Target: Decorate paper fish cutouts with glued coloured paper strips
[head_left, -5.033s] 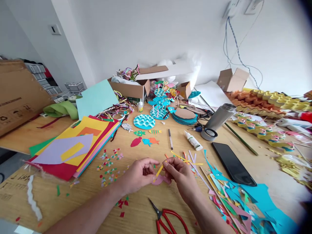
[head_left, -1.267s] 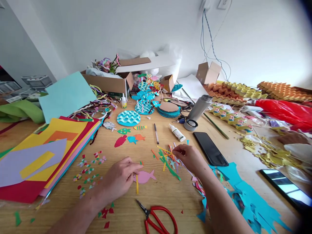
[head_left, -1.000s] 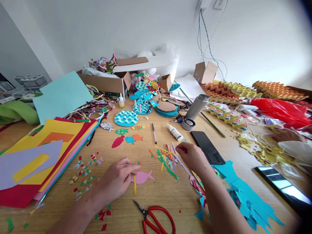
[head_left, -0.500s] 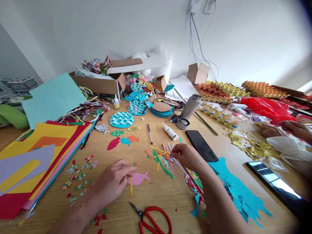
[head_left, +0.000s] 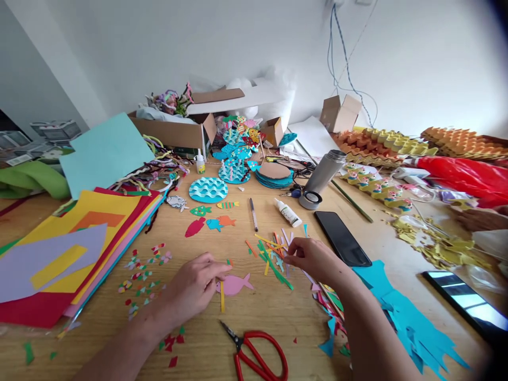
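A pink paper fish [head_left: 237,283] lies flat on the wooden table [head_left: 273,312] with a yellow paper strip [head_left: 222,296] across its head end. My left hand [head_left: 194,288] rests on the table with its fingertips pressed down on the fish's left end. My right hand [head_left: 313,259] reaches into a loose pile of thin coloured paper strips [head_left: 272,254], thumb and fingers pinched at the pile's right edge. What the pinch holds is too small to make out.
Red-handled scissors [head_left: 257,354] lie near the front edge. A glue bottle [head_left: 288,212], pen [head_left: 253,214], black phone [head_left: 343,238] and steel flask [head_left: 323,174] sit behind the strips. Stacked coloured paper sheets [head_left: 71,248] fill the left. Blue scraps [head_left: 405,317] lie right. Another person's hand [head_left: 474,218] shows at far right.
Five seconds ago both hands held the fish and yellow strip together above the table. Since then the fish lies on the table under my left hand, and my right hand picks among the strips.
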Motion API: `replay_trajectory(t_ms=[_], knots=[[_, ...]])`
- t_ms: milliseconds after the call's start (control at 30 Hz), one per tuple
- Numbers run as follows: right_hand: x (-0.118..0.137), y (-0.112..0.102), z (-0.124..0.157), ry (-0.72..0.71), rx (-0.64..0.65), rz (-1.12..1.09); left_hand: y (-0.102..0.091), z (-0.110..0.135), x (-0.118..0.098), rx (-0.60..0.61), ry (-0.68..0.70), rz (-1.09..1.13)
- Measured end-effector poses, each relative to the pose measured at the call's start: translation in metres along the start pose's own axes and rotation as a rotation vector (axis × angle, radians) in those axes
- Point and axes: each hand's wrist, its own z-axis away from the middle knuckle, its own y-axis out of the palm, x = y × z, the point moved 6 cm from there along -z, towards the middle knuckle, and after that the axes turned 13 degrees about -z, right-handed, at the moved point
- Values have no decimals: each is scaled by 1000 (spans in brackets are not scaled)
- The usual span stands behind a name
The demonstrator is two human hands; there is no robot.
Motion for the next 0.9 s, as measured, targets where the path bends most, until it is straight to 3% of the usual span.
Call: replay_trajectory(t_ms=[167, 267, 633, 900], knots=[[-1, -19, 3, 53, -212, 32, 0, 0, 0, 1, -8, -12], [1, -23, 7, 63, -256, 4, 1, -1, 1, 7, -12, -4], [20, 14, 31, 37, -55, 171, -2, -1, -2, -11, 21, -11], [18, 25, 26, 51, -17, 297, -1, -2, -1, -20, 15, -5]])
